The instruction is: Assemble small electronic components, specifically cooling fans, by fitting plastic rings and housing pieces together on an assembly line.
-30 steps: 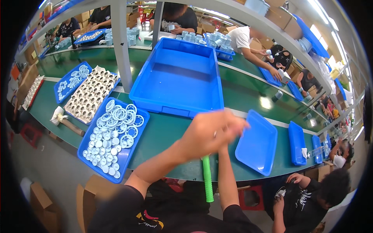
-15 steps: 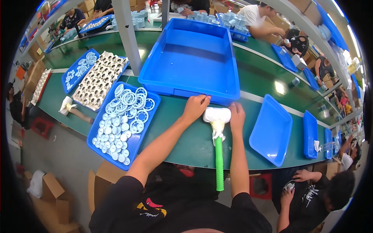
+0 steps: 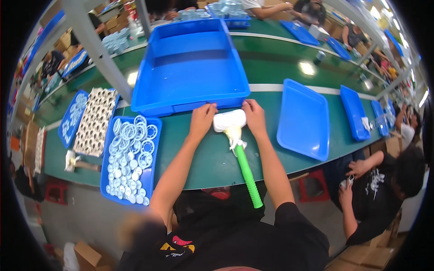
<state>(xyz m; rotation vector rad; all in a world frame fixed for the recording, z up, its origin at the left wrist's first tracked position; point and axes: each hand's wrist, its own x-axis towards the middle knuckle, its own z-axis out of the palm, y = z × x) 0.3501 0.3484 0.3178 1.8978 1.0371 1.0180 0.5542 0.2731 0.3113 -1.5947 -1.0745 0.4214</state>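
Note:
A mallet (image 3: pixel 245 174) with a green ribbed handle and a head wrapped in white cloth lies on the green table between my hands, its handle reaching past the near edge. My left hand (image 3: pixel 202 120) is closed with curled fingers, left of the mallet head and just below the front wall of a large blue bin (image 3: pixel 190 103). On the other side of the head is my right hand (image 3: pixel 255 118), also closed, close to the bin's right front corner. What the fingers hold, if anything, is hidden. The bin looks bare inside apart from a few tiny specks.
To the left stands a blue tray (image 3: pixel 105 178) of pale-blue plastic rings and round caps. Beyond it are an egg-carton-like tray (image 3: pixel 92 122), another parts tray (image 3: pixel 68 131) and a second cloth-wrapped mallet (image 3: pixel 71 161). A shallow blue tray (image 3: pixel 303 122) lies right. A co-worker (image 3: pixel 375 185) sits at right.
The view has turned, so the table and the things on it sit further left and higher. My hands stay on either side of the mallet head, which shows no clear movement on the table.

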